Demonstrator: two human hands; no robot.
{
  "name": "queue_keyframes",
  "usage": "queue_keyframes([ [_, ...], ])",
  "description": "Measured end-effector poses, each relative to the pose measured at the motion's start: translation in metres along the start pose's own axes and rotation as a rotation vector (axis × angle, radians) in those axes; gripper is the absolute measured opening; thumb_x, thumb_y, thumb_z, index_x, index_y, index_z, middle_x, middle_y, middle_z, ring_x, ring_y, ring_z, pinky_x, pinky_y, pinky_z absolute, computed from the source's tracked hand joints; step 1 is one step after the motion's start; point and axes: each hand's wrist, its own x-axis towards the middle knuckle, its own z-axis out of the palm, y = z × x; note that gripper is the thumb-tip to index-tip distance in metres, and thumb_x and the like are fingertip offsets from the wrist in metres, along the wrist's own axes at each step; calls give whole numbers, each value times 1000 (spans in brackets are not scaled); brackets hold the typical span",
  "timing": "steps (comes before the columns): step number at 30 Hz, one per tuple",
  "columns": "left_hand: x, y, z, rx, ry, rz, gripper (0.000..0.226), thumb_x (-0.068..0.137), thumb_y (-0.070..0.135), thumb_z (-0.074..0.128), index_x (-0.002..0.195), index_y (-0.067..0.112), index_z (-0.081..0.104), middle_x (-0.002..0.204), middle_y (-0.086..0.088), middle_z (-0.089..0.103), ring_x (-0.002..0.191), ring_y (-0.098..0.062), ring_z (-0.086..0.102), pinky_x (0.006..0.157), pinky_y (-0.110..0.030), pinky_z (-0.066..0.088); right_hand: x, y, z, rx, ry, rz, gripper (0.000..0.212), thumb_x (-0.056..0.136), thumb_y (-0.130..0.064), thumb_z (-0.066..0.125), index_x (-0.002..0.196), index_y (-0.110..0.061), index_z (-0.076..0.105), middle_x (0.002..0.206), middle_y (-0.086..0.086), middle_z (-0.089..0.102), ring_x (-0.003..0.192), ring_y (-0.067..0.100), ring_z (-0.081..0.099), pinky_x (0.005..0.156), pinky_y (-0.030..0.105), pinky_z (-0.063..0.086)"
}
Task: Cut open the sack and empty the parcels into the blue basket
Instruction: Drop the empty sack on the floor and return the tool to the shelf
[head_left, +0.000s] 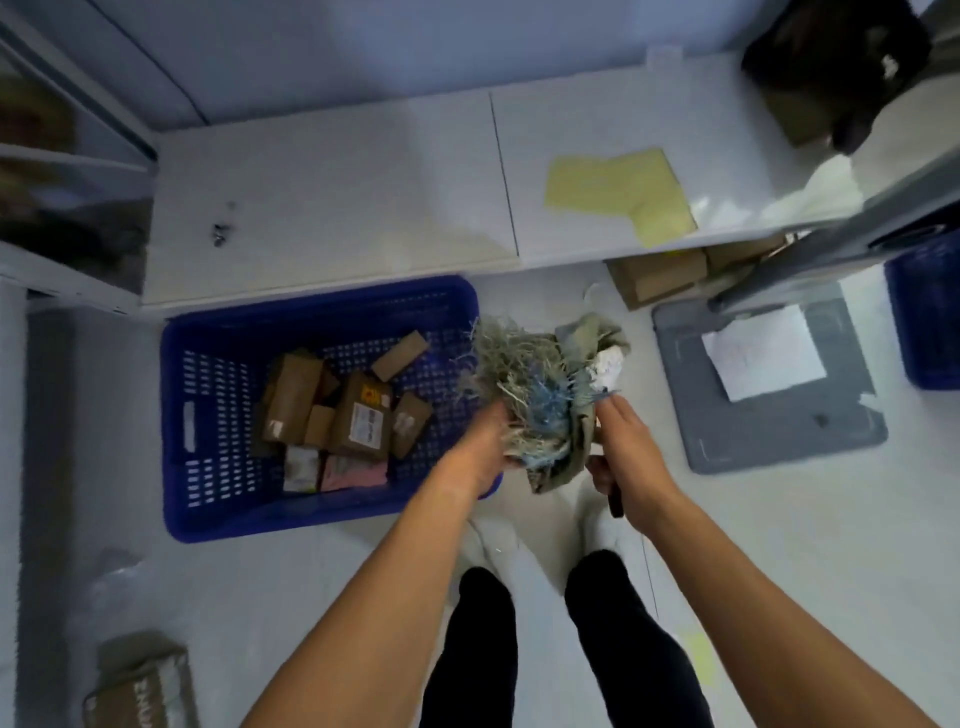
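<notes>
The blue basket (218, 499) sits on the floor at centre left and holds several brown cardboard parcels (358, 415) plus a pink and a white packet. Just right of the basket I hold the crumpled grey-green sack (540, 379), its cut edge frayed into pale and blue threads. My left hand (480, 447) grips the sack's left side. My right hand (631, 452) grips its right side, and a dark handle (615, 501) sticks out below this hand's fingers. The blade, if any, is hidden.
A white low counter (332, 208) runs behind the basket with a yellow paper (618, 192) on it. A grey mat (769, 415) with a white sheet lies at right, brown boxes (660, 275) behind it. A second blue basket (930, 312) is at far right, a folded sack (140, 686) bottom left.
</notes>
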Motion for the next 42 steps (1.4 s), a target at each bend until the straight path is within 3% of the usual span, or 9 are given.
queue_keyframes([
  [6,111,-45,13,246,474,157,30,100,25,46,115,4,62,110,-11,69,96,-16,69,90,-33,55,104,50,-26,-100,79,-9,30,100,-36,48,130,-35,55,85,-3,55,53,3,42,38,13,34],
  [8,145,-61,23,315,423,141,20,105,4,41,94,7,58,82,-2,58,65,7,62,65,-11,48,144,73,-37,-158,98,-29,34,100,-40,48,133,-40,52,101,1,60,62,3,42,48,17,35],
  [10,173,-69,40,281,356,74,26,99,-4,46,81,8,60,78,-10,60,68,-8,64,58,-23,44,186,96,-47,-179,102,-40,39,99,-44,47,138,-41,49,109,1,60,66,3,42,53,20,32],
  [14,247,-83,53,231,291,42,36,94,45,53,87,15,71,106,-18,73,93,-31,67,83,-41,54,278,135,-69,-264,141,-129,48,98,-42,54,144,-38,43,123,3,67,92,15,63,66,28,52],
  [17,305,-101,60,186,136,-23,75,75,76,61,136,31,61,130,6,63,122,-17,57,108,-40,43,344,161,-80,-476,169,-233,54,94,-46,59,145,-39,41,120,2,68,96,23,68,86,46,58],
  [23,417,-140,54,224,89,-47,115,43,85,78,145,39,50,146,15,51,135,-13,47,116,-41,35,436,205,-87,-838,221,-395,63,91,-51,62,146,-40,34,126,1,66,103,25,67,83,39,53],
  [30,465,-166,31,631,149,66,72,73,66,75,134,29,63,132,6,66,122,-16,60,100,-28,46,478,245,-94,-1047,174,-471,61,88,-56,61,136,-27,37,103,2,67,78,25,67,69,39,56],
  [36,459,-165,26,729,241,-75,141,29,95,69,149,26,45,149,1,51,133,-22,51,110,-39,45,460,233,-96,-1151,153,-427,65,90,-58,58,135,-17,37,111,6,63,85,28,68,65,34,48],
  [42,394,-141,34,829,251,-166,118,60,72,80,152,13,35,152,-8,44,138,-30,44,111,-40,42,403,202,-107,-1295,128,-309,65,95,-55,50,145,-21,24,116,7,56,82,25,65,68,35,52],
])
